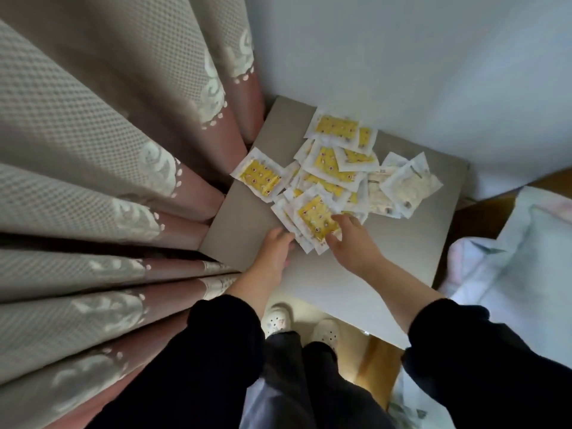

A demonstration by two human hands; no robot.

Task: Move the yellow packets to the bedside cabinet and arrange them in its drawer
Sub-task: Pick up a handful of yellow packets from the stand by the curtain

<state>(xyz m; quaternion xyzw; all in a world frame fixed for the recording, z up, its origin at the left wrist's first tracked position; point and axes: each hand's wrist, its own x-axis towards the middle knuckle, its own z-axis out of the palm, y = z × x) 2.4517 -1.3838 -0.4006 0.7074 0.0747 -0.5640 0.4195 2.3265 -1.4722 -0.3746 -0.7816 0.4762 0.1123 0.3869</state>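
Observation:
Several yellow packets [328,164] with white edges lie in a loose heap on the grey top of the bedside cabinet [399,243]. One packet [258,176] hangs over the top's left edge. The nearest packet [315,216] lies at the front of the heap. My right hand [351,241] rests on it, thumb at its near edge and fingers over its right side. My left hand [275,252] lies flat on the cabinet top, fingertips touching the heap's near left edge. No drawer is visible.
A grey and pink curtain [102,168] hangs close on the left of the cabinet. A white wall [402,57] stands behind it. A bed with pale bedding [510,267] lies on the right. My feet in white shoes [278,318] stand before the cabinet.

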